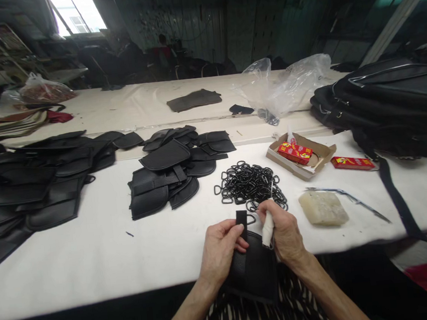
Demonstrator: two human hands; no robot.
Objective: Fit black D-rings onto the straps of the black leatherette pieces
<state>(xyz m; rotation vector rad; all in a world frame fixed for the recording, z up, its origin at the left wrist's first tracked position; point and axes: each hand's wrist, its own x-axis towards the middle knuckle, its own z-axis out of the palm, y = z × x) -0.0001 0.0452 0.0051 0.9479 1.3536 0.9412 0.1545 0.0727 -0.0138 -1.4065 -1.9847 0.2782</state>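
Note:
My left hand (223,244) pinches a short black strap (242,223) between thumb and fingers. The strap belongs to a black leather-like pouch (260,268), which hangs over the table's front edge against my lap. A single D-ring (251,219) shows just right of the strap's upper end; whether it is threaded on cannot be seen. My right hand (286,231) is closed around the white wrapped handle of an awl-like tool (268,230), its thin metal shaft pointing up. Behind both hands lies a heap of black D-rings (248,183) on the white tabletop.
Stacked black pouches (163,185) lie left of centre, with a larger pile (38,182) farther left. To the right are a cardboard tray (321,162) with a red box, a yellowish block (323,209), long thin metal tweezers (357,200) and a black bag (400,102).

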